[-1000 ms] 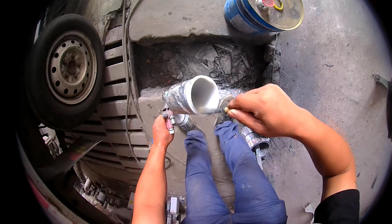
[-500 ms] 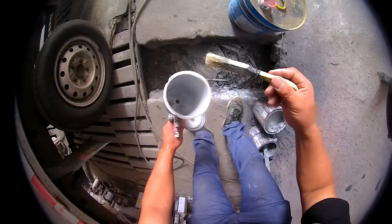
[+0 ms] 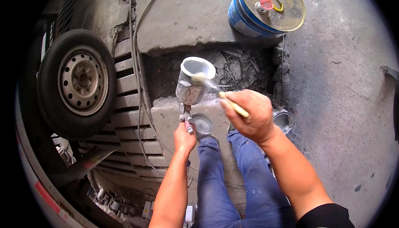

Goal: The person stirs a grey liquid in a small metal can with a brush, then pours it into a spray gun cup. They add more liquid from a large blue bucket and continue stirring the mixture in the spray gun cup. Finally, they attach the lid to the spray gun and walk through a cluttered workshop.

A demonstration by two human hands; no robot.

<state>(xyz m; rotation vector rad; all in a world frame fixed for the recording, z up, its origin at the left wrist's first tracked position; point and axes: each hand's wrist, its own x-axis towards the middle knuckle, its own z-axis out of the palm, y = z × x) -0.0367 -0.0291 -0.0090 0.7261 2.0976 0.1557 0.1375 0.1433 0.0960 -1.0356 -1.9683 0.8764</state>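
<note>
My left hand point(image 3: 184, 138) is closed on a spray gun point(image 3: 186, 120) with a spattered cup point(image 3: 189, 93) on top, its white rim tilted, open upward. My right hand point(image 3: 253, 115) grips the pale handle of a paintbrush point(image 3: 235, 105). The motion-blurred bristles are over the front of the cup, just below its rim; whether they touch it I cannot tell. A round container point(image 3: 201, 124) with grey contents sits below, right of my left hand. A metal can point(image 3: 282, 122) is partly hidden behind my right hand.
A blue drum point(image 3: 257, 18) with a red cap stands at the top right. A wheel point(image 3: 83, 78) lies at the left beside slatted paving point(image 3: 126, 97) and hoses point(image 3: 137, 28). A broken pit point(image 3: 249, 70) with rubble spans the middle, beyond my feet. A vehicle edge runs along the lower left.
My right hand has swung down and left, bringing the brush from raised beside the cup onto it. The cup's mouth, earlier turned toward me, has tipped away and now shows more of its side.
</note>
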